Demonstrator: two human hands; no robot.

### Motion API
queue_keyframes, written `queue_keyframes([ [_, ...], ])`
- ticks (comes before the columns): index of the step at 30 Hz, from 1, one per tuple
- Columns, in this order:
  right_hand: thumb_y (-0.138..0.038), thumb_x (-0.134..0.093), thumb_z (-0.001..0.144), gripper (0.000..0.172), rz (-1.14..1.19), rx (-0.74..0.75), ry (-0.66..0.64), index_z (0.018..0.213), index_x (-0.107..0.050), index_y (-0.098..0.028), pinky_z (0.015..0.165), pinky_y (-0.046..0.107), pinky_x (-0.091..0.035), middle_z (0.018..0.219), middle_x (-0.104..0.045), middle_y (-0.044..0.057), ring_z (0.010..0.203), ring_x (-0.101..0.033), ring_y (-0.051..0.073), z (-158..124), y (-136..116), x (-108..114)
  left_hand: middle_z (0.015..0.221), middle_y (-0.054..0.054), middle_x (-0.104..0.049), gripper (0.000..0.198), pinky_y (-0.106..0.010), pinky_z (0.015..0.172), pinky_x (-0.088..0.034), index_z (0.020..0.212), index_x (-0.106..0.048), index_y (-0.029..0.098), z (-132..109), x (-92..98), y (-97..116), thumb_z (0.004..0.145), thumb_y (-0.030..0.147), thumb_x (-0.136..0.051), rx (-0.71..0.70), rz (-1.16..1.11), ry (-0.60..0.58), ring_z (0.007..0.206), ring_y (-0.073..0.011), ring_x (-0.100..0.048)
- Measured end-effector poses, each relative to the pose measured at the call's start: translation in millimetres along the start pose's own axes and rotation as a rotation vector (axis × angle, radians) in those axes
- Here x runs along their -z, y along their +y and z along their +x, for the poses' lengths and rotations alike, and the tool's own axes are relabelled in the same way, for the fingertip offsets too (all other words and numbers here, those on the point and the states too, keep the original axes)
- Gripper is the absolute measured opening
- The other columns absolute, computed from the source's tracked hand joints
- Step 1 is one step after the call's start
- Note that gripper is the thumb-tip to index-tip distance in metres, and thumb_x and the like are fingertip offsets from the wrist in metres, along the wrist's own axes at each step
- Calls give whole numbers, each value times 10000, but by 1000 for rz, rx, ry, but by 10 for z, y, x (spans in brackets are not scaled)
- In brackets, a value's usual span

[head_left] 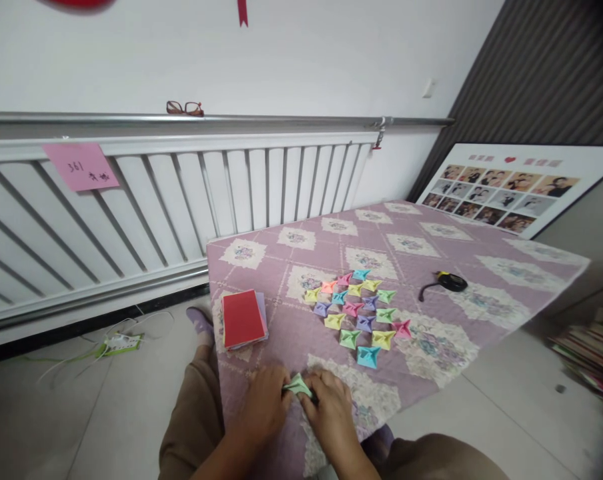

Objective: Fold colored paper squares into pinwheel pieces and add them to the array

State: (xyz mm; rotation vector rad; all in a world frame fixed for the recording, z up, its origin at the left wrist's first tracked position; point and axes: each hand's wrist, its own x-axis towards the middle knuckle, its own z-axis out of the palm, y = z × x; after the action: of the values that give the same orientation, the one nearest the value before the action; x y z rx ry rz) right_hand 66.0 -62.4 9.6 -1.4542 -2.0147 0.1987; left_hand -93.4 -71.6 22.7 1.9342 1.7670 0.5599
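Note:
A small light-green folded paper piece point(297, 385) is pinched between both hands at the table's near edge. My left hand point(267, 400) grips its left end with closed fingers. On its other end, my right hand point(330, 402) has thumb and fingers pressed together. Just beyond the hands, several folded paper pieces in blue, yellow, pink, green and purple stand in rough rows, a yellow folded paper piece point(382, 340) among them. A stack of coloured paper point(243, 319) with a red sheet on top lies ahead of my left hand.
A patterned purple cloth covers the table point(286, 267). A black and yellow object with a strap point(451, 281) lies on its right side. Behind stands a white radiator point(241, 183), with glasses point(185, 108) on the pipe above. A photo board point(501, 190) leans at the back right; a power strip point(122, 343) lies on the floor.

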Motion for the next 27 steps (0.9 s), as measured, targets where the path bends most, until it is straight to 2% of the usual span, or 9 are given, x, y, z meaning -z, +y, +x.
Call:
queue_keyframes([
  [4,-176,-613,763,86,35,18,-8,761,-637,-258,843,379,-391,989,-691,21,934,-609,227,-1,-4,21,960,-4,-627,218,-346,840,-340,979,-550,223,10,29,21,790,114,-551,-5,-26,-40,922,-196,-543],
  [7,-161,-609,752,95,44,1,-80,746,-632,-252,880,399,-374,1026,-694,21,989,-606,235,6,5,33,966,-5,-619,157,-338,838,-347,911,-576,221,27,64,50,793,119,-552,-15,-28,-64,938,-198,-539],
  [10,-150,-589,751,104,73,-23,-167,732,-625,-246,914,418,-356,1075,-687,32,1040,-593,246,7,23,58,963,-21,-603,107,-317,837,-361,828,-582,201,16,55,42,782,108,-560,-49,-81,-39,934,-192,-535],
  [14,-215,-579,784,64,226,-52,-217,744,-622,-242,926,416,-363,1135,-668,58,1084,-572,265,2,24,125,1007,-39,-595,151,-284,838,-387,802,-562,191,-49,54,31,754,51,-532,-108,-244,-13,938,-174,-542],
  [17,-275,-550,813,123,373,-85,-270,707,-594,-232,804,349,-418,874,-686,48,877,-611,234,11,-20,180,1027,-46,-603,162,-280,844,-397,784,-542,192,-105,91,60,749,39,-503,-125,-334,3,949,-172,-552],
  [19,-303,-534,814,162,477,-152,-313,678,-571,-225,689,303,-420,699,-624,14,709,-579,199,22,-59,203,1008,-46,-613,149,-282,840,-399,778,-539,194,-134,111,82,755,54,-495,-137,-369,15,941,-175,-558],
  [21,-336,-538,802,178,582,-241,-330,677,-574,-215,628,279,-405,654,-581,-1,651,-542,181,30,-90,216,961,-42,-620,111,-284,817,-398,767,-544,194,-149,116,92,763,89,-509,-130,-410,18,907,-180,-558],
  [23,-383,-558,788,208,674,-313,-324,695,-595,-201,622,272,-397,663,-573,-2,651,-523,175,35,-105,226,874,-28,-620,59,-277,754,-400,762,-554,192,-149,109,89,774,141,-526,-64,-495,-1,824,-175,-553],
  [27,-486,-587,784,312,823,-408,-316,685,-600,-191,586,256,-361,611,-511,-27,594,-450,142,44,-108,256,657,30,-560,56,-254,618,-375,765,-557,186,-111,93,74,789,228,-528,170,-754,-77,634,-142,-508],
])
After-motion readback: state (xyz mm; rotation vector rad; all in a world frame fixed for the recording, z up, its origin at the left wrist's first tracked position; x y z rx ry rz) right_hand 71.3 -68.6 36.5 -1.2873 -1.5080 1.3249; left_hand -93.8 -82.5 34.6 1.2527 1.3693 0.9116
